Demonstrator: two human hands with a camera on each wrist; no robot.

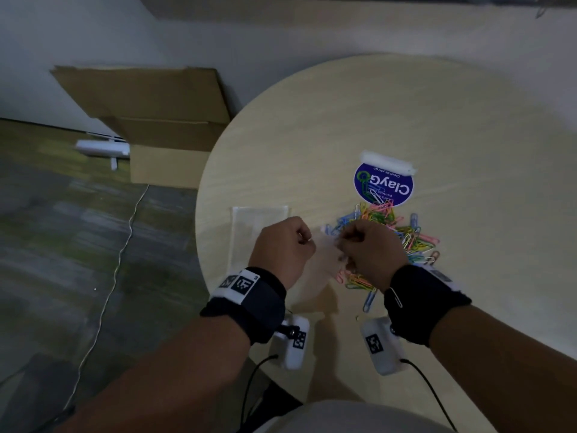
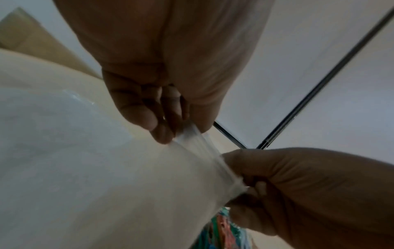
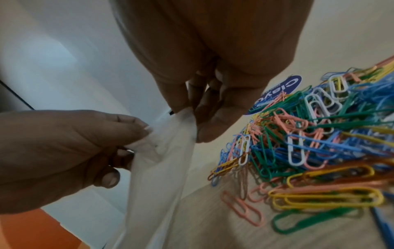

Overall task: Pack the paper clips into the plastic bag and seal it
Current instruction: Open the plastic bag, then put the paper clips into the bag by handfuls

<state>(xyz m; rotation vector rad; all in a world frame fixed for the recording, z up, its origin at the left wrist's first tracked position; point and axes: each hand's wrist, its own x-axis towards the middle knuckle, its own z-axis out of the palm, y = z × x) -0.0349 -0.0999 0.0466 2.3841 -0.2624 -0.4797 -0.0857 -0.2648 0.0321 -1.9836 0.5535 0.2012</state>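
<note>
A small clear plastic bag [image 1: 321,260] hangs between my two hands above the round table. My left hand [image 1: 288,245] pinches one side of its top edge, and my right hand [image 1: 362,248] pinches the other side. The left wrist view shows the bag's zip strip [image 2: 200,148] stretched between my left fingertips [image 2: 164,136] and the right hand [image 2: 298,185]. In the right wrist view the bag [image 3: 162,168] drops from both pinches. A heap of coloured paper clips [image 1: 393,232] lies on the table under and beyond my right hand, also close up in the right wrist view [image 3: 309,151].
More clear plastic bags [image 1: 259,226] lie flat on the table left of my hands. A round blue sticker [image 1: 383,185] with a white strip above it sits behind the clips. Cardboard boxes [image 1: 162,120] stand on the floor past the table's left edge [image 1: 199,195].
</note>
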